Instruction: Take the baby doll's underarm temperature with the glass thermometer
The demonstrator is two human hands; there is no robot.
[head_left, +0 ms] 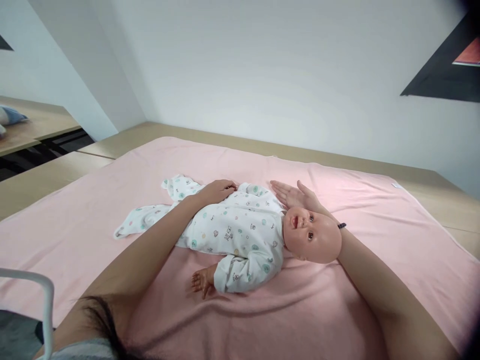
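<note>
A baby doll (236, 225) in a white printed sleepsuit lies on its back on a pink blanket (82, 215), its bald head toward the right and its legs toward the left. My left hand (219, 191) rests over the doll's far side at the waist, fingers curled at the cloth; what they hold, if anything, is hidden. Palm up and fingers stretched, my right hand (296, 195) lies on the blanket beside the doll's neck and far shoulder, with that wrist behind the doll's head. One brown doll hand points toward me.
Under the blanket is a wooden table (48, 177), with a pale wall (262, 75) behind it. Another wooden table (41, 117) with a blue and white item stands at the far left. A white curved bar (48, 300) is at the lower left.
</note>
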